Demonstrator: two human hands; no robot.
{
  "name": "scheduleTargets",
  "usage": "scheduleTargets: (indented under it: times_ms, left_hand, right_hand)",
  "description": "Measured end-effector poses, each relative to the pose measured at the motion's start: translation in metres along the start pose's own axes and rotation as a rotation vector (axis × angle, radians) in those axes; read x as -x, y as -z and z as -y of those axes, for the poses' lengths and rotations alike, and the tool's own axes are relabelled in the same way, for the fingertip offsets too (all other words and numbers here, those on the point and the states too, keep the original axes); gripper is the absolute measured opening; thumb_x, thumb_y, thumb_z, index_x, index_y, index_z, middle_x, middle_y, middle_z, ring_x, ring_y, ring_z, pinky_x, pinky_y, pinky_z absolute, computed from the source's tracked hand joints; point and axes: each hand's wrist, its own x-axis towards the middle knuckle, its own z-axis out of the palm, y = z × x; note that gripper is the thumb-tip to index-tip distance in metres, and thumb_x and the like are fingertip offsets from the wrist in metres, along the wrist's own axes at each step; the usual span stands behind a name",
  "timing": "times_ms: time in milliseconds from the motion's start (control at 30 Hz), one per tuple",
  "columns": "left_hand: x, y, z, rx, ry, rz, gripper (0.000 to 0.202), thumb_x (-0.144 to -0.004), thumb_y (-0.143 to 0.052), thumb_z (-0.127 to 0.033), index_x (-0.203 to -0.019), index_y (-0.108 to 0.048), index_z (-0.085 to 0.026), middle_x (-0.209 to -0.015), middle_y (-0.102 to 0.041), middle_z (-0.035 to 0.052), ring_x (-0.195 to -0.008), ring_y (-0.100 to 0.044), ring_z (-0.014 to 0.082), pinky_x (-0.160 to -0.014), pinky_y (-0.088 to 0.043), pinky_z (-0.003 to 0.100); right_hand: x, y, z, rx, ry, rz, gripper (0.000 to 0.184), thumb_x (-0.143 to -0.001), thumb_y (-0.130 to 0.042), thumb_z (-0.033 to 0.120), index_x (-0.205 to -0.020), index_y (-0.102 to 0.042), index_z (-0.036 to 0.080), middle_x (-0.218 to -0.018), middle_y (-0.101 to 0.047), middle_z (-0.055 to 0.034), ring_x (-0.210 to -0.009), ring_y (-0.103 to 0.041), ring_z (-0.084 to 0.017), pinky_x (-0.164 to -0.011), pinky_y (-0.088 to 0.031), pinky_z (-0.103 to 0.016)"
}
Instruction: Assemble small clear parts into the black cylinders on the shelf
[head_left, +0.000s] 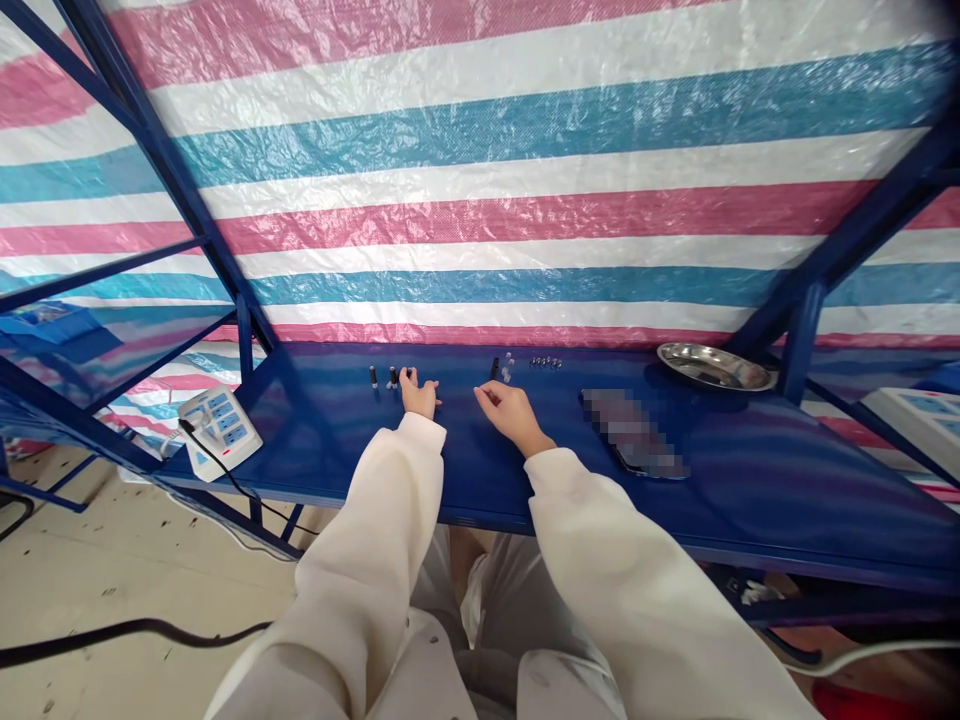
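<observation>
My left hand [420,393] reaches over the blue bench with its thumb and fingers spread apart. Its fingertips are at a small dark piece, partly hidden; whether they touch it I cannot tell. Just left of that hand stand small black cylinders with pale lower ends, one [373,377] farther out and another [392,377] closer in. My right hand [508,407] is closed, thumb and fingertips pinched together; anything between them is too small to make out. Right behind it is a black piece [495,368], beside several small clear pieces [508,368].
Several shiny metal pieces [545,363] line up at the bench's back. A blurred dark phone-like slab [634,433] and a steel dish [716,367] lie to the right. At the left end sits a white power strip [221,430] with a black cable. Blue frame posts [799,340] flank the bench [750,480].
</observation>
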Motion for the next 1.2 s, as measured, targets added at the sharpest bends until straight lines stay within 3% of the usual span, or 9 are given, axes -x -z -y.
scheduleTargets:
  times_ms: [100,200,300,400,533,733,867,1067,1200]
  left_hand:
    - [0.001,0.001,-0.001,0.06,-0.016,-0.024,0.051,-0.077,-0.055,-0.012,-0.125,-0.04,-0.017,-0.13,-0.051,0.0165,-0.076,-0.068,0.0149,-0.038,-0.043,0.014]
    - [0.003,0.001,-0.003,0.111,-0.029,-0.027,0.027,-0.079,-0.057,-0.021,-0.104,-0.052,-0.01,-0.097,-0.068,0.0149,-0.064,-0.066,0.0134,-0.037,-0.038,0.014]
    - [0.004,0.001,-0.003,0.156,-0.018,0.061,0.022,-0.076,-0.062,-0.027,-0.087,-0.057,-0.009,-0.069,-0.066,0.0064,-0.047,-0.058,0.0089,-0.036,-0.034,0.016]
    - [0.007,0.0,-0.004,0.227,-0.028,0.225,0.031,-0.069,-0.069,-0.035,-0.085,-0.06,-0.009,-0.055,-0.059,-0.0014,-0.038,-0.048,0.0053,-0.036,-0.032,0.018]
    - [0.011,-0.001,-0.005,0.278,-0.01,0.445,0.048,-0.055,-0.077,-0.043,-0.089,-0.062,-0.011,-0.06,-0.061,-0.0013,-0.039,-0.049,0.0054,-0.036,-0.032,0.018]
    - [0.013,-0.001,-0.004,0.144,0.012,0.616,0.051,-0.058,-0.075,-0.045,-0.093,-0.06,-0.011,-0.077,-0.069,0.0071,-0.043,-0.055,0.0082,-0.036,-0.034,0.019]
    - [0.015,-0.002,-0.004,0.003,-0.088,0.624,0.042,-0.07,-0.065,-0.045,-0.094,-0.057,-0.012,-0.079,-0.069,0.008,-0.04,-0.055,0.008,-0.035,-0.034,0.019]
    - [0.022,-0.004,-0.003,-0.184,-0.272,0.556,0.027,-0.083,-0.048,-0.043,-0.09,-0.049,-0.016,-0.065,-0.059,-0.0038,-0.03,-0.045,0.0041,-0.032,-0.03,0.018]
    - [0.022,-0.005,0.001,-0.242,-0.35,0.516,0.028,-0.087,-0.04,-0.045,-0.08,-0.045,-0.018,-0.065,-0.054,-0.0056,-0.032,-0.045,0.0028,-0.034,-0.031,0.017]
  right_hand:
    - [0.0,-0.003,-0.003,-0.058,-0.021,-0.024,0.032,-0.083,-0.043,0.042,-0.066,-0.057,0.019,-0.054,-0.052,0.0005,-0.05,-0.046,-0.012,-0.056,-0.036,-0.023]
    - [-0.001,-0.005,-0.005,-0.114,-0.048,-0.047,0.032,-0.082,-0.045,0.043,-0.065,-0.057,0.019,-0.055,-0.054,-0.0001,-0.05,-0.047,-0.012,-0.055,-0.037,-0.024]
    - [-0.002,-0.007,-0.005,-0.172,-0.075,-0.051,0.033,-0.082,-0.046,0.046,-0.066,-0.056,0.019,-0.056,-0.054,-0.0007,-0.051,-0.048,-0.013,-0.055,-0.039,-0.025]
    - [-0.003,-0.008,-0.003,-0.273,-0.119,-0.023,0.034,-0.083,-0.042,0.05,-0.078,-0.056,0.019,-0.059,-0.055,-0.0003,-0.053,-0.05,-0.013,-0.056,-0.041,-0.026]
    - [-0.002,-0.009,-0.002,-0.395,-0.185,0.06,0.04,-0.086,-0.034,0.057,-0.089,-0.051,0.02,-0.067,-0.058,0.0007,-0.048,-0.049,-0.011,-0.055,-0.042,-0.026]
    - [-0.001,-0.007,-0.001,-0.37,-0.169,0.012,0.046,-0.088,-0.025,0.06,-0.069,-0.043,0.022,-0.058,-0.051,0.002,-0.048,-0.046,-0.011,-0.056,-0.04,-0.025]
    - [-0.002,-0.005,0.0,-0.286,-0.133,-0.06,0.046,-0.087,-0.025,0.059,-0.064,-0.04,0.022,-0.058,-0.052,0.0008,-0.053,-0.047,-0.012,-0.059,-0.039,-0.026]
    - [-0.003,-0.006,0.002,-0.232,-0.11,-0.06,0.045,-0.088,-0.024,0.056,-0.065,-0.041,0.022,-0.059,-0.051,0.0003,-0.054,-0.048,-0.013,-0.06,-0.038,-0.026]
    - [-0.002,-0.006,0.004,-0.226,-0.1,-0.058,0.046,-0.089,-0.024,0.056,-0.063,-0.04,0.022,-0.059,-0.052,-0.0002,-0.054,-0.048,-0.013,-0.059,-0.037,-0.026]
